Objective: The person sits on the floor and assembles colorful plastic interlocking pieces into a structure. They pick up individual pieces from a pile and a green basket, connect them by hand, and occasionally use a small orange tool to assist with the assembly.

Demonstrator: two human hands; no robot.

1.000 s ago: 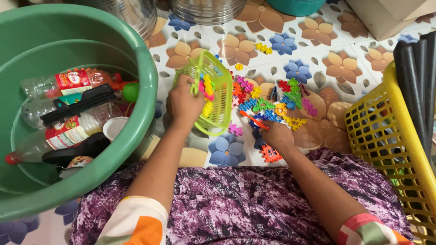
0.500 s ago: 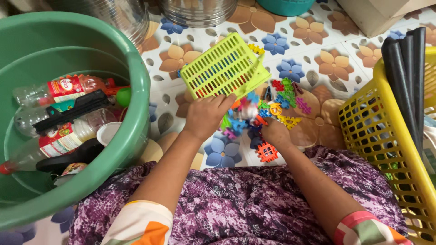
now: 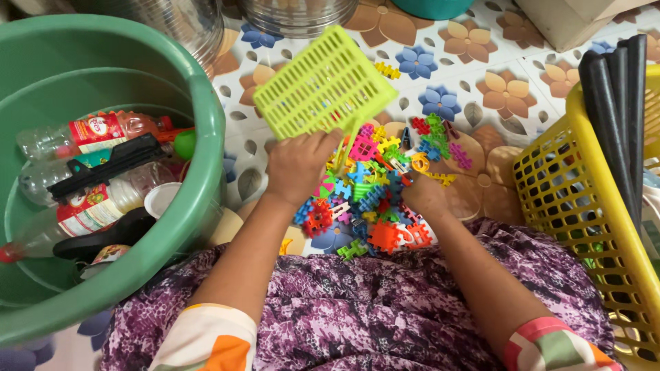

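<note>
Two big containers at the sides: on the left a green tub point(image 3: 206, 158), stuffed with plastic bottles point(image 3: 89, 134), a white cup point(image 3: 161, 199) and a green ball point(image 3: 184, 144); on the right a yellow basket point(image 3: 570, 199), with black strips point(image 3: 612, 103) leaning across its rim. Between them, flower-patterned floor point(image 3: 474, 41), and at the bottom a purple printed lap point(image 3: 371, 309).

Next in size, a lime basket point(image 3: 323, 86): lifted off the floor, tilted, underside turned toward the camera, hanging above and just left of the pile. No telling from this angle whether anything sits inside it.

Left hand point(image 3: 299, 165): fingers closed on the lime basket's lower edge, gripping it and holding it up.

Right hand point(image 3: 423, 196): resting at the right edge of the pile, fingers down among the pieces and mostly hidden; curled or spread, cannot tell.

Pile of pieces point(image 3: 371, 185): small interlocking plastic shapes in red, blue, yellow, green, pink and orange, heaped on the floor between the two hands and just in front of the lap. All visible pieces loose on the floor, none seen in the yellow basket or the tub. Nothing sorted or joined yet, as far as shown; the whole heap seemingly left to handle.

Smallest: one stray yellow piece point(image 3: 387, 69), apart from the pile, beside the lime basket's right edge.
</note>
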